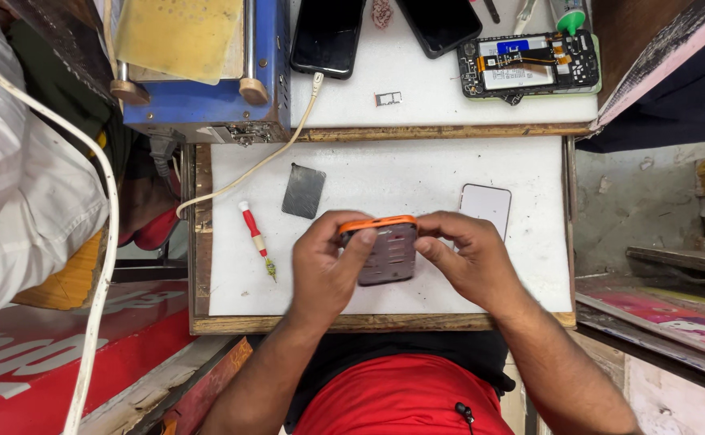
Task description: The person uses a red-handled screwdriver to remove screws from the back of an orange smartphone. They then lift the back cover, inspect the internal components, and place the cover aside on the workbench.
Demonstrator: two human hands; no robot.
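I see my left hand point(330, 262) and right hand point(467, 256) both gripping the orange-edged phone point(385, 251), long axis running away from me, orange end farthest

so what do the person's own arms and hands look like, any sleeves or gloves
No gloves and no sleeves in view: the left hand and right hand are bare, and both forearms are bare up to the picture's lower edge. No rings, watch or bands show. A red garment covers the lap between the arms.
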